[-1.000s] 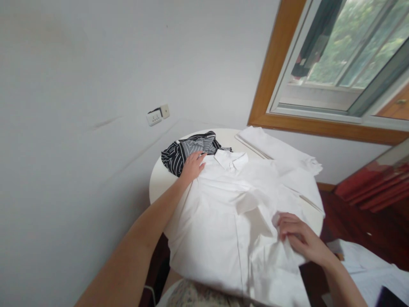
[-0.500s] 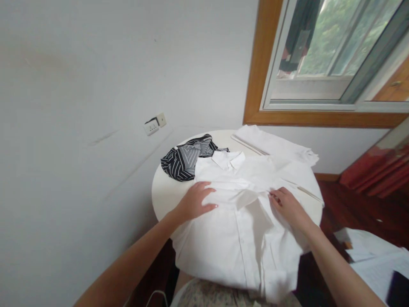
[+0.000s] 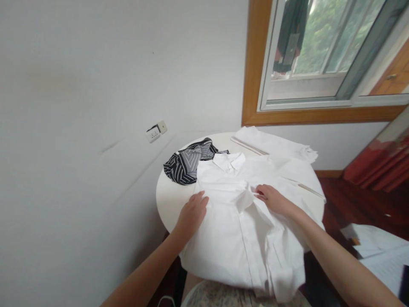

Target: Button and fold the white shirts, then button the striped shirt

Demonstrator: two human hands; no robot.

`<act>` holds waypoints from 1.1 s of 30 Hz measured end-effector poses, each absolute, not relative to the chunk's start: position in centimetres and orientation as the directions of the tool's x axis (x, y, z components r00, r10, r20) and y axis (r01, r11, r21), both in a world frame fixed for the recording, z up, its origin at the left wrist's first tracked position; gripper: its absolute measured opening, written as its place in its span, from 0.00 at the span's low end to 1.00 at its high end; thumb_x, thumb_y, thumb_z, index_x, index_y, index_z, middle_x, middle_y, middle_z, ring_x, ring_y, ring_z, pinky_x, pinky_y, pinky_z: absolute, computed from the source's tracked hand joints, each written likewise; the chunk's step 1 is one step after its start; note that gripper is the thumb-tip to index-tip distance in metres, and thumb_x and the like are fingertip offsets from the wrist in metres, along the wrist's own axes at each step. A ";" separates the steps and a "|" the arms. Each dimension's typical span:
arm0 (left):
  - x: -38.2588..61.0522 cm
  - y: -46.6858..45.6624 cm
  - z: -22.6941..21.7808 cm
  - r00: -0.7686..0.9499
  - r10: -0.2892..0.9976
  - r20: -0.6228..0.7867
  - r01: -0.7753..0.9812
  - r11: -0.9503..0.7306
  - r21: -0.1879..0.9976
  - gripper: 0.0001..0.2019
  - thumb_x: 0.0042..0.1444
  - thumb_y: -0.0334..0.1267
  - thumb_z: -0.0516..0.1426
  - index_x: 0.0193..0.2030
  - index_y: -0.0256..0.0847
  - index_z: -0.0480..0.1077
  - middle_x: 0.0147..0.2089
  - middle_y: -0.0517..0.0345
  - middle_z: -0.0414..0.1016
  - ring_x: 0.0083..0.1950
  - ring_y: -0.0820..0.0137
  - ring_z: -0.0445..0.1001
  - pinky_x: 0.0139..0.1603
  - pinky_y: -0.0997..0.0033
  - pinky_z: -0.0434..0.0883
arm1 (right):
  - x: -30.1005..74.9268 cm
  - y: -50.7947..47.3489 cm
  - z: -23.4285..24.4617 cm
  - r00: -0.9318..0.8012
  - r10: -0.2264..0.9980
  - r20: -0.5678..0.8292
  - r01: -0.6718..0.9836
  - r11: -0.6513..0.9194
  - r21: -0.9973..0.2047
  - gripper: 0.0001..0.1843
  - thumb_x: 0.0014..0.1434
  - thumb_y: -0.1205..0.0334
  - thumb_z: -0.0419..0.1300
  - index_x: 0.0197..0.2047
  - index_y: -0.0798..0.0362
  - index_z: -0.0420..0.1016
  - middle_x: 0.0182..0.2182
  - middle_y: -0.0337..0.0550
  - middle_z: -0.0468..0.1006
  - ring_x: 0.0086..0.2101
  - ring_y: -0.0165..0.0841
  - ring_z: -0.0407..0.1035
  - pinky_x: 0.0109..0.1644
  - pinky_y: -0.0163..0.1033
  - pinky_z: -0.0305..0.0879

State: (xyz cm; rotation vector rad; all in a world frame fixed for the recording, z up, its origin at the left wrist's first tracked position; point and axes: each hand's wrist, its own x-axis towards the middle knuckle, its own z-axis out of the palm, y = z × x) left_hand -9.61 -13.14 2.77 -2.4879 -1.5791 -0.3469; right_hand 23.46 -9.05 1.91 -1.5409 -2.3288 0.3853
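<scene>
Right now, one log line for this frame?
left hand: flat on white shirt | right hand: pinching white shirt | striped cloth: on table, beside white shirt

A: Quick q, what's the wearer got on?
B: Patterned garment [image 3: 220, 295] at the lap, btm of pic. Pale bg w/ small mottled print, greyish-beige approx. Print's too blurry to ID.
A: Edge?
B: Plain white strip [image 3: 191, 293] on its L side, trim or separate layer, can't tell.
A: Arms?
B: L forearm [image 3: 156, 264] & R forearm [image 3: 338, 258] bare. Same w/ L hand [image 3: 192, 213] & R hand [image 3: 271, 199].
</scene>
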 end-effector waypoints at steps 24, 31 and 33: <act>-18.7 -13.2 3.8 0.215 0.953 0.213 0.942 -0.260 0.213 0.13 0.48 0.24 0.51 0.39 0.43 0.68 0.43 0.53 0.70 0.49 0.64 0.68 0.52 0.61 0.67 | 20.8 -7.6 3.2 -0.522 0.852 0.027 0.823 0.512 -0.246 0.17 0.60 0.45 0.56 0.33 0.49 0.75 0.30 0.43 0.79 0.36 0.40 0.73 0.42 0.40 0.59; -15.3 -5.1 7.7 0.344 0.844 0.411 0.928 -0.372 -0.013 0.14 0.56 0.29 0.49 0.40 0.41 0.75 0.43 0.49 0.73 0.48 0.61 0.69 0.54 0.58 0.66 | 21.3 -7.3 2.0 -0.588 0.787 0.187 0.725 0.615 -0.310 0.19 0.60 0.42 0.55 0.37 0.50 0.74 0.36 0.44 0.78 0.43 0.40 0.70 0.57 0.50 0.52; -13.9 -2.1 7.3 0.347 0.814 0.465 0.928 -0.370 -0.044 0.15 0.57 0.31 0.50 0.46 0.42 0.74 0.49 0.48 0.72 0.52 0.59 0.67 0.55 0.56 0.66 | 21.3 -7.3 2.0 -0.601 0.772 0.208 0.686 0.632 -0.362 0.21 0.62 0.42 0.52 0.33 0.51 0.73 0.32 0.42 0.77 0.40 0.37 0.70 0.59 0.50 0.50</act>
